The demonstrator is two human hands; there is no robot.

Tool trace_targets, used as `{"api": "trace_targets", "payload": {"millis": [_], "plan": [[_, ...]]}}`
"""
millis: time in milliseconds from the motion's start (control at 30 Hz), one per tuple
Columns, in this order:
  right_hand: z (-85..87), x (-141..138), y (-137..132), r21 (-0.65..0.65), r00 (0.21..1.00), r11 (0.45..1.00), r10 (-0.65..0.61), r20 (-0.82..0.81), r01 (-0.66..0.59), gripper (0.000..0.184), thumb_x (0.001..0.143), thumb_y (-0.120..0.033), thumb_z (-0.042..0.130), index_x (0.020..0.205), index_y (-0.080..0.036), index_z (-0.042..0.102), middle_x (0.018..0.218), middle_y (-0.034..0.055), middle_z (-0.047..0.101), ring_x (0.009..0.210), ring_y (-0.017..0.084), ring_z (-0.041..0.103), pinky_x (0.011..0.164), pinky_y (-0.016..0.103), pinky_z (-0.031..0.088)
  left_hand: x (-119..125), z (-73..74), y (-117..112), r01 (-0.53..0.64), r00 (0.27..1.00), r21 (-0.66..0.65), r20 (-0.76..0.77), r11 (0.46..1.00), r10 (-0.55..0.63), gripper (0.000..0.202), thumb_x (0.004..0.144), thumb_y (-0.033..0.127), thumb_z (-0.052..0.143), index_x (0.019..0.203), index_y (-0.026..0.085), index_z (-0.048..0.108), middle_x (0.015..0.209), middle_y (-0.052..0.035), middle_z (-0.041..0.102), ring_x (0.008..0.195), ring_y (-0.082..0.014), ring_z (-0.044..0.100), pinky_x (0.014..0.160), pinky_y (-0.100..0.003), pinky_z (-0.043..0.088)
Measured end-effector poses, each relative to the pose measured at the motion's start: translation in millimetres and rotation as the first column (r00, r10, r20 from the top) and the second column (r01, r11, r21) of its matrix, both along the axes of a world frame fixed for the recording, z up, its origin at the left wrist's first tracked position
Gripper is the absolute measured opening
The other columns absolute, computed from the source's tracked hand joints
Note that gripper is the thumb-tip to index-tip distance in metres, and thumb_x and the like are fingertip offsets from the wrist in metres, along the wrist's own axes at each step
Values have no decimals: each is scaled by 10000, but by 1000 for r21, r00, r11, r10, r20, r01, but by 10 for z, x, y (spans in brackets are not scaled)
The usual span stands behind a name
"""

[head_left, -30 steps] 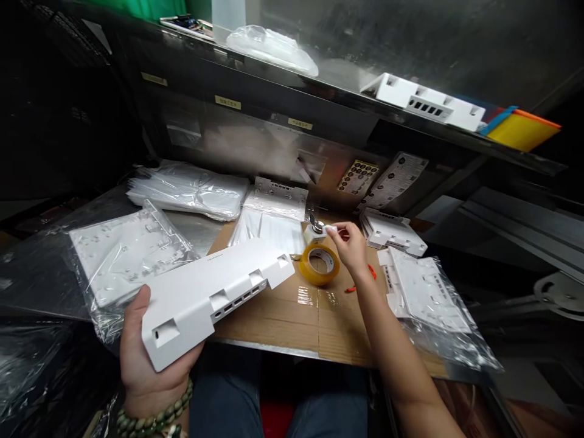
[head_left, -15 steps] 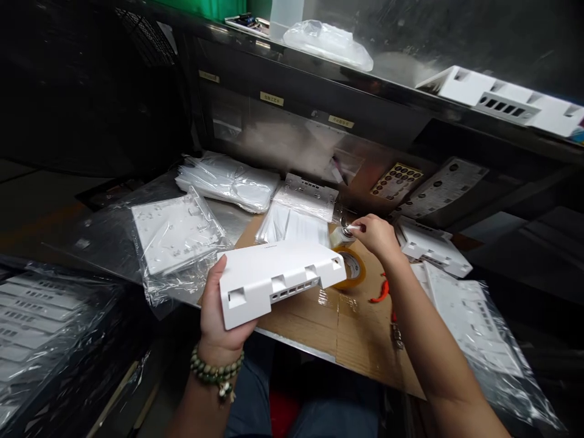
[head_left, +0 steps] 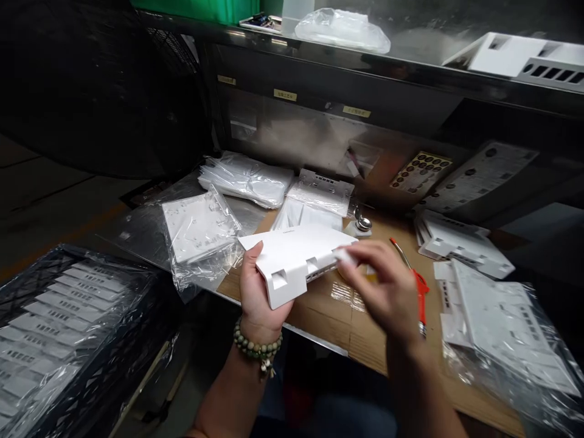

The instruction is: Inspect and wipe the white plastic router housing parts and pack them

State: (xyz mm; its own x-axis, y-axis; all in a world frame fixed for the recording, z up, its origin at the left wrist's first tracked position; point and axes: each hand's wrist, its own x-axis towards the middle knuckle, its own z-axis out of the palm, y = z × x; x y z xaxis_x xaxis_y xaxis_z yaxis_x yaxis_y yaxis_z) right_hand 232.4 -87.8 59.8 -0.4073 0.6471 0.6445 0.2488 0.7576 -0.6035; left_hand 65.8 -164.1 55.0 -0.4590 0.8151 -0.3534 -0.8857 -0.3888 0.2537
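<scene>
A white plastic housing with square notches and a row of port slots along its front edge rests in my left hand, thumb on top and fingers underneath. My right hand, slightly blurred, pinches a small white wad, possibly cloth, against the housing's right end. Just behind stands a small white bottle with a metal top. Under my right hand a yellow tape roll is mostly hidden. To the right lies a red-handled tool.
Bagged white panels lie left, near stacked clear bags. More housings and a bagged panel sit right. A dark crate of panels stands lower left. A shelf crosses above the bench.
My right hand has come from the metal-topped bottle to the housing's right end, bringing the white wad. My left hand still holds the housing. The view has shifted.
</scene>
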Motion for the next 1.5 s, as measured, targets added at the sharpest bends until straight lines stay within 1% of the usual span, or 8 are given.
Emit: {"api": "trace_targets", "payload": {"millis": [200, 800, 900, 1000, 1133, 1233, 1367, 1500], "plan": [[-168, -313, -787, 0, 976, 991, 133, -170, -135, 225, 891, -105, 739, 1106, -172, 726, 992, 57, 688, 860, 142, 677, 751, 250, 577, 241, -42, 13, 148, 989, 60, -30, 987, -147, 451, 962, 439, 491, 1212, 131, 706, 1035, -123, 792, 1061, -323, 745, 1010, -472, 578], [-168, -235, -897, 96, 984, 991, 111, -142, -98, 178, 878, -46, 720, 1035, -127, 742, 927, 88, 715, 836, 158, 699, 761, 264, 591, 413, -31, -97, 145, 989, 40, -44, 989, -144, 480, 957, 395, 483, 1318, 128, 655, 1115, -138, 784, 1129, -325, 725, 1068, -471, 545], [-129, -82, -926, -20, 963, 971, 233, -139, -237, 175, 860, -62, 741, 1009, -153, 753, 887, 54, 709, 777, 136, 680, 695, 240, 568, 316, -50, -117, 90, 993, 40, -86, 995, -87, 504, 1001, 410, 475, 1401, 129, 598, 1161, -130, 783, 1104, -293, 737, 1108, -448, 516], [-212, 248, -806, -242, 953, 960, 69, -294, -144, 180, 863, -114, 760, 1001, -228, 783, 905, 19, 700, 813, 127, 666, 704, 233, 551, 123, -167, -158, 24, 981, 127, -194, 992, 1, 573, 1038, 552, 423, 1472, 198, 546, 1260, -91, 759, 1119, -252, 732, 1135, -403, 488], [-512, 719, -457, -562, 713, 826, -425, -557, 53, 159, 855, -313, 804, 997, -243, 790, 964, 18, 716, 751, 107, 623, 672, 248, 535, -181, -471, -298, 90, 950, 114, -308, 989, -51, 817, 865, 867, 445, 1496, 353, 514, 1376, 2, 705, 1291, -261, 638, 1119, -386, 491], [-695, 891, -307, -705, 553, 709, -589, -589, 5, 352, 755, -413, 878, 1031, -234, 753, 994, 14, 726, 808, 125, 678, 772, 296, 579, -342, -722, -432, 128, 901, -98, -405, 987, -157, 868, 735, 980, 447, 1435, 476, 544, 1293, 105, 742, 1363, -257, 577, 992, -327, 561], [-763, 843, -348, -756, 619, 624, -519, -589, -196, 384, 803, -465, 834, 1089, -261, 679, 1055, 23, 757, 919, 169, 737, 877, 356, 596, -340, -882, -524, 147, 849, -322, -443, 935, -286, 862, 698, 1020, 391, 1351, 498, 606, 1279, 132, 743, 1387, -233, 555, 706, -210, 600], [-775, 716, -447, -811, 661, 513, -509, -552, -282, 416, 815, -480, 823, 1133, -246, 693, 1050, 31, 778, 909, 190, 740, 815, 330, 605, -145, -784, -512, 255, 855, -278, -382, 926, -350, 893, 657, 1002, 511, 1309, 413, 665, 1250, 49, 763, 1270, -284, 650, 867, -312, 619]]}}
